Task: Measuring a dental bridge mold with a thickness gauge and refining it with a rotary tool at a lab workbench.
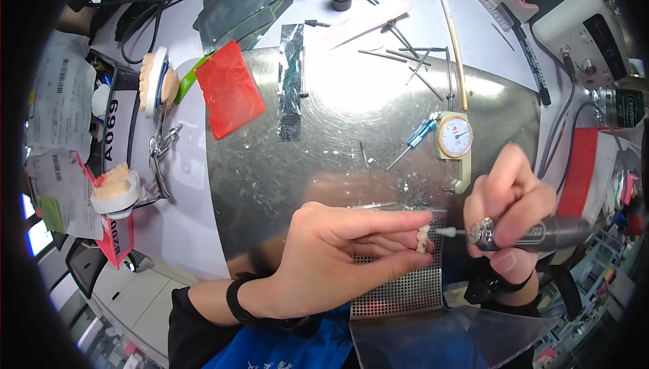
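Note:
Between the thumb and fingertips of my left hand [331, 244] is a small tooth-coloured dental bridge [422, 239], its units in a row with dark spots on the side. My right hand [508, 210] grips a grey rotary handpiece [558, 235] like a pen. A pale, tapered grinding stone [446, 232] at its tip points left and lies right beside the bridge; whether it touches cannot be made out. Both hands are above a perforated metal grille [399, 294], with a clear plastic panel [446, 338] in front of it.
A dial caliper [455, 136] and a blue-handled tool [422, 131] lie beyond my hands on the metal sheet [324, 166]. Farther off are a brush [451, 31], loose burs, a red sheet [230, 90] and a foil strip [291, 78]. Dental casts [116, 190] stand left; a control unit [588, 38] right.

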Demonstrator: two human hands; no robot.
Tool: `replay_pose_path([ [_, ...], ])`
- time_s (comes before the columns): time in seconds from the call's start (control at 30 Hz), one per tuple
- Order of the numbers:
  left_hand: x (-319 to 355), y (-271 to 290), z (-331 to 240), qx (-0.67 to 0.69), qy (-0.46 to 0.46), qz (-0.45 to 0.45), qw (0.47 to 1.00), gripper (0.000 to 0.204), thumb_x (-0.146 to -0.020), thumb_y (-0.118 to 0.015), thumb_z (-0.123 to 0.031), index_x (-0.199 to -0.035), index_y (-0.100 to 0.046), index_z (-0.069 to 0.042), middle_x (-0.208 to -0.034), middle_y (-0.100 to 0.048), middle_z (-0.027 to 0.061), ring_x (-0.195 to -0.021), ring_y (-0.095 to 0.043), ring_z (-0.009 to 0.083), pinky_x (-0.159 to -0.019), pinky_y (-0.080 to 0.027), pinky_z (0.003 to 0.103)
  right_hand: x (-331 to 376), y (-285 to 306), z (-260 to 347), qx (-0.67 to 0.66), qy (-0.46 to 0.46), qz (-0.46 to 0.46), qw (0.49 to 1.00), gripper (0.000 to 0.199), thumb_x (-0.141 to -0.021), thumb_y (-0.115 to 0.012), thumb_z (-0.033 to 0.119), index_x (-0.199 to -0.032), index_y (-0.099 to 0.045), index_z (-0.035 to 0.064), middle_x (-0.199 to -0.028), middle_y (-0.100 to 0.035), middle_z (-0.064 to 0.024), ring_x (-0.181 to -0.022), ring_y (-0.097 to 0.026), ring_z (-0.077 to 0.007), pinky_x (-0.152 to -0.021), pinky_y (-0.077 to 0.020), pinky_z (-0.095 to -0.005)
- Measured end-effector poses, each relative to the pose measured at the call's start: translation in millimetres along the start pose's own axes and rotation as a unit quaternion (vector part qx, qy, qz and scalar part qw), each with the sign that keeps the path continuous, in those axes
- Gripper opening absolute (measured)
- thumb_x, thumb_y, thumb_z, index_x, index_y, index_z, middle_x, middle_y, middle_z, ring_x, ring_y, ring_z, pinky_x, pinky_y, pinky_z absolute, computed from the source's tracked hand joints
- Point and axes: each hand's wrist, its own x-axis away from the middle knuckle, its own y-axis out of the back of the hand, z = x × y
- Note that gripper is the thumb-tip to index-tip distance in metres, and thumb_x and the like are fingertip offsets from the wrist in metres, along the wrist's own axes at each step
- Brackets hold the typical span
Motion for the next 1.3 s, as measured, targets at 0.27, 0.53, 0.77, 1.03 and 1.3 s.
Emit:
replay_pose_path([
  [0.27,0.8,0.3,-0.5,0.021,0.012,0.002,1.0,0.04,-0.082,-0.072,0.014,-0.12,-0.063,0.01,-0.104,-0.072,0.0187,-0.097,-0.071,0.02,-0.087,-0.059,0.029,2.8,0.3,-2.2,0.156,0.019,0.058,0.986,0.014,-0.074,-0.075,0.006,-0.086,-0.073,-0.0024,-0.082,-0.067,-0.0114,-0.092,-0.073,-0.0374,-0.071,-0.0614,-0.0349],
  [0.53,3.3,1.9,1.0,0.034,0.028,-0.003,0.999,0.039,-0.082,-0.071,0.014,-0.121,-0.063,0.01,-0.104,-0.072,0.0183,-0.097,-0.071,0.0192,-0.087,-0.058,0.029,2.9,-0.8,-1.3,0.193,0.008,0.055,0.98,0.01,-0.075,-0.074,0.007,-0.081,-0.073,-0.0002,-0.078,-0.068,-0.0098,-0.089,-0.074,-0.0343,-0.069,-0.0614,-0.0334],
  [0.77,2.6,1.5,1.3,0.044,0.029,-0.003,0.999,0.04,-0.083,-0.07,0.014,-0.122,-0.062,0.009,-0.104,-0.072,0.0171,-0.098,-0.07,0.0171,-0.087,-0.058,0.028,3.6,0.6,-4.5,0.181,0.019,0.056,0.982,0.013,-0.073,-0.074,0.007,-0.081,-0.072,-0.0019,-0.078,-0.069,-0.0107,-0.086,-0.074,-0.0355,-0.071,-0.0623,-0.0345],
  [1.03,1.5,0.8,1.1,0.032,0.027,0.0,0.999,0.038,-0.083,-0.07,0.013,-0.12,-0.064,0.008,-0.105,-0.072,0.0173,-0.097,-0.07,0.0176,-0.086,-0.059,0.027,1.7,0.6,-3.1,0.186,0.023,0.063,0.98,0.015,-0.071,-0.074,0.007,-0.082,-0.072,-0.0031,-0.078,-0.07,-0.0128,-0.084,-0.074,-0.0353,-0.07,-0.0626,-0.0345],
  [1.3,2.6,-0.1,0.8,0.028,0.034,-0.012,0.999,0.038,-0.083,-0.071,0.012,-0.12,-0.065,0.007,-0.105,-0.072,0.0173,-0.097,-0.07,0.0178,-0.085,-0.059,0.027,0.3,1.7,-3.6,0.196,0.022,0.066,0.978,0.016,-0.071,-0.074,0.008,-0.082,-0.072,-0.0032,-0.079,-0.071,-0.0133,-0.083,-0.074,-0.0337,-0.072,-0.0628,-0.0342],
])
